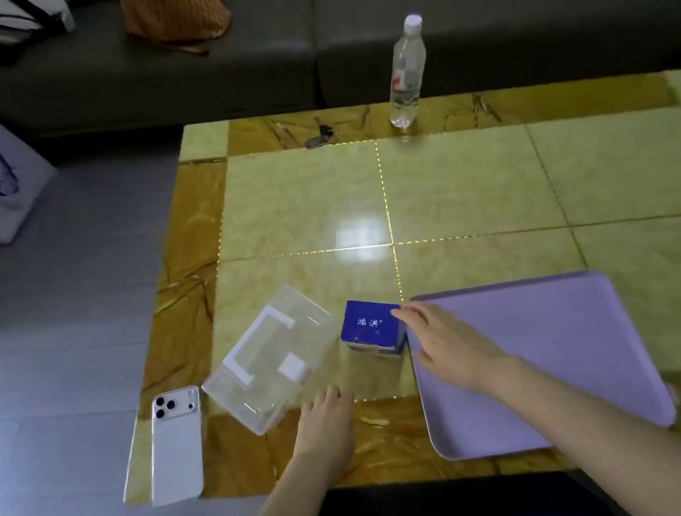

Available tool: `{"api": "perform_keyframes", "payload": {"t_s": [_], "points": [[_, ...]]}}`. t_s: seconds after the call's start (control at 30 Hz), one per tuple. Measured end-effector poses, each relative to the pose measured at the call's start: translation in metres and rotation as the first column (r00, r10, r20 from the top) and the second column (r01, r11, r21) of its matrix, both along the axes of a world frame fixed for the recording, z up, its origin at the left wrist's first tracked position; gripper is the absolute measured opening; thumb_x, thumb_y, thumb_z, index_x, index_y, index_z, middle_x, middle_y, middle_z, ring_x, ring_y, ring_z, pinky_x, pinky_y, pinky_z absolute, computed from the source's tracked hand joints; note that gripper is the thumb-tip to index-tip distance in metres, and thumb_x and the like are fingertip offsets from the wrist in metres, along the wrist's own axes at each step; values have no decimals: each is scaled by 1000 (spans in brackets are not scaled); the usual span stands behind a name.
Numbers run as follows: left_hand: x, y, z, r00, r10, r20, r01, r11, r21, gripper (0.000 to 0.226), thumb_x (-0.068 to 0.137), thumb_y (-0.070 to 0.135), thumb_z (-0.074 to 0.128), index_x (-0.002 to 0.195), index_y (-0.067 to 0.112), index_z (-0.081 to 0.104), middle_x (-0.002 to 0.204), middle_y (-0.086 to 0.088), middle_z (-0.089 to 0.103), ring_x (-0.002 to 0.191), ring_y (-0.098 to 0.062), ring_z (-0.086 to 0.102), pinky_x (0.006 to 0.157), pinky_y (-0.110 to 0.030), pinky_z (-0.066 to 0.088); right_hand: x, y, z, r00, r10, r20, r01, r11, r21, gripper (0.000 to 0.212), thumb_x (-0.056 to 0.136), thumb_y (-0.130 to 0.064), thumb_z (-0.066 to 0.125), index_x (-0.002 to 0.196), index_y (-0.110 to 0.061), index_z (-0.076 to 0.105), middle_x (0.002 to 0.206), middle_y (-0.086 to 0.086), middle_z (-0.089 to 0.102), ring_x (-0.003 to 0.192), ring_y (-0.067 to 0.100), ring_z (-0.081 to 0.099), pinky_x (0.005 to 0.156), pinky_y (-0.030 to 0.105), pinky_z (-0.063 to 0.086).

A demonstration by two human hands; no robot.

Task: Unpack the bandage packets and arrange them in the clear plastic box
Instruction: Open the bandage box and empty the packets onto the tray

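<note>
Head view: a blue bandage carton sits near the front of the tiled desk, between the clear plastic box and a lilac tray. The right hand, fingers loosely spread and not closed, touches the carton's right edge. The left hand lies flat, released, fingertips against the clear box's near corner. A white phone lies face down at left; a water bottle stands at the far edge.
</note>
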State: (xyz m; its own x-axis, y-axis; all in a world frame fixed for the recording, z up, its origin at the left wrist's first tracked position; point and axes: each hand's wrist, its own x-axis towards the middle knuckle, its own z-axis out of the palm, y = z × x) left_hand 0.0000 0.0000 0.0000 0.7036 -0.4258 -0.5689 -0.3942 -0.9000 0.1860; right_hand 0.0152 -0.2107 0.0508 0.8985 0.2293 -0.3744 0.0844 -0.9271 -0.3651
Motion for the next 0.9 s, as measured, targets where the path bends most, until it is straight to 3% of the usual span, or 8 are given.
{"api": "perform_keyframes", "payload": {"t_s": [0.13,0.27,0.33,0.43,0.5,0.6,0.73,0.9], "points": [[11,-3,-46,997,16,71,-16,1000,1,52,97,21,39,146,19,23,153,-5,21,140,-23,20,115,-37,17,23,6,-45,997,29,71,-29,1000,5,73,93,-38,53,148,-12,12,153,7,14,141,22,18,113,29,21],[20,-15,-89,982,0,188,-8,999,42,53,99,28,35,148,18,18,156,-6,12,144,-24,9,117,-38,9,38,3,-79,990,49,134,-58,996,63,79,85,-46,60,145,-16,19,145,3,30,130,17,35,98,28,40],[27,-23,-102,958,8,285,-26,998,58,57,93,33,48,145,15,31,152,-10,27,140,-28,26,113,-39,22,48,-4,-92,979,22,203,-43,994,97,77,83,-45,62,143,-18,23,137,1,37,121,17,43,87,27,44],[34,-36,-127,904,-10,428,9,1000,5,53,65,35,77,112,11,67,118,-14,64,107,-31,62,88,-40,51,63,-17,-106,961,-67,268,33,991,129,76,81,-45,62,142,-20,24,131,0,41,113,19,47,79,29,43],[39,-47,-136,854,-7,521,27,999,-32,39,71,32,65,104,11,68,109,-12,66,101,-31,63,84,-39,53,74,-23,-114,941,-100,324,55,988,146,77,80,-43,63,142,-21,24,129,1,41,114,19,46,78,31,42],[42,-60,-141,804,55,592,16,993,-114,43,78,30,38,104,12,67,107,-10,65,101,-28,61,83,-35,52,88,-29,-121,925,-98,366,43,987,154,77,80,-41,64,142,-20,24,131,1,40,118,19,44,80,31,41],[46,-60,-152,756,127,642,19,976,-216,42,80,28,37,107,10,64,109,-9,63,101,-27,59,85,-35,52,107,-30,-126,912,-125,391,51,980,193,78,80,-40,65,142,-15,25,135,6,38,123,22,42,93,35,42],[38,-60,-150,761,149,631,-14,977,-214,41,85,27,36,110,12,64,112,-5,63,106,-25,59,88,-32,49,100,-24,-124,892,-204,403,87,953,289,88,76,-42,70,143,-14,21,142,2,36,126,17,41,97,35,41]]}}
